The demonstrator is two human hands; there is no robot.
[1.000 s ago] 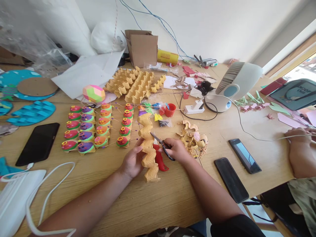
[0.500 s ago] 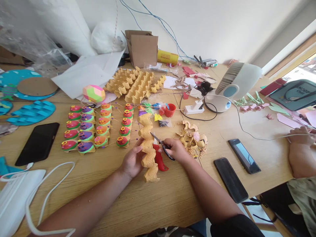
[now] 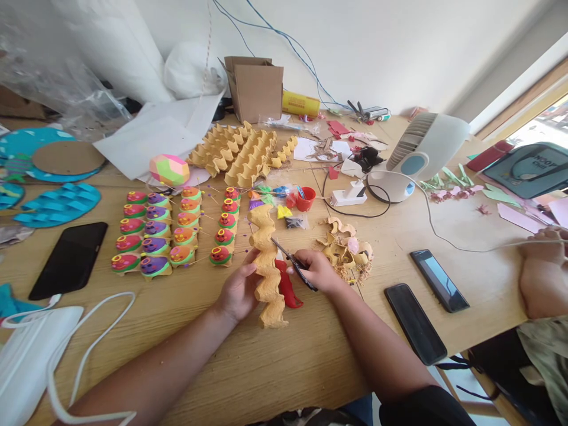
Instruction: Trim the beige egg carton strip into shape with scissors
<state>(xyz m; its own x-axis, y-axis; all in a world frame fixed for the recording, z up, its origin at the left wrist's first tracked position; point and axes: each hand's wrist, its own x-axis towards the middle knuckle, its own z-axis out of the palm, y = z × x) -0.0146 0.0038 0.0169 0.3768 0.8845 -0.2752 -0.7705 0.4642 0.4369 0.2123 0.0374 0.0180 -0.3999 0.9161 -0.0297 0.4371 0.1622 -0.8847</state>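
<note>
My left hand (image 3: 239,291) grips a wavy strip of yellow egg carton (image 3: 268,275) by its left side, the strip running lengthwise away from me. In my right hand (image 3: 317,270) is a pair of dark scissors (image 3: 294,261), tips at the strip's right edge. The blades look nearly closed; whether they touch the carton I cannot tell. Below the scissors, a red object (image 3: 288,287) lies on the table, partly hidden by the strip. Rows of painted egg-carton cups with clay faces (image 3: 156,228) stand to the left of my hands.
Carton scraps (image 3: 348,251) lie right of my right hand, near two phones (image 3: 415,322). More egg cartons (image 3: 251,157), a red cup (image 3: 305,199) and clay packets (image 3: 284,211) sit ahead. A white fan (image 3: 428,151) stands back right. Another person's arm (image 3: 544,269) rests at the right edge.
The scissors have closed slightly, their handles shifting a little in my right hand. The carton strip and my left hand stay almost where they were.
</note>
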